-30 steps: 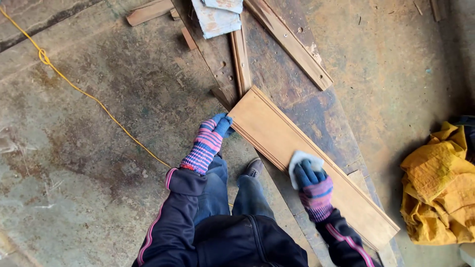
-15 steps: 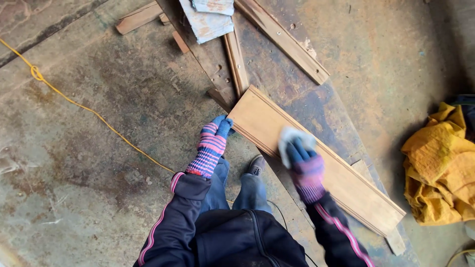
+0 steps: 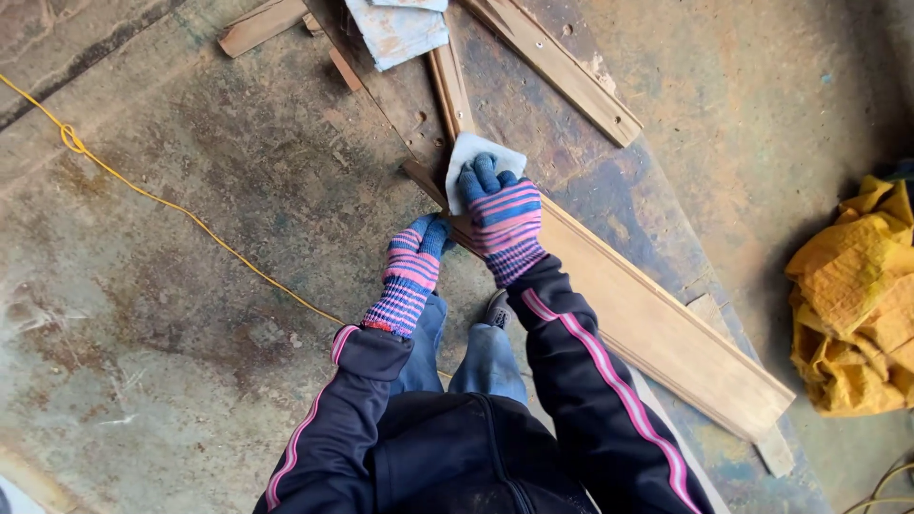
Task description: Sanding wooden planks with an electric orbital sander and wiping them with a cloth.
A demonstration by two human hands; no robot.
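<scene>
Wooden board (image 3: 657, 319) slants from hands toward lower right

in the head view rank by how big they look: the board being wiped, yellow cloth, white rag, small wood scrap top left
1. board
2. yellow cloth, partly cut off by the frame
3. wood scrap and white rag: look alike, and the right hand covers part of the rag

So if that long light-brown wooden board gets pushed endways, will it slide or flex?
The long light-brown wooden board looks stiff and flat, so probably no flex. It lies on rough planks, so it likely drags rather than glides. The left hand at its near edge probably steadies it.
</scene>
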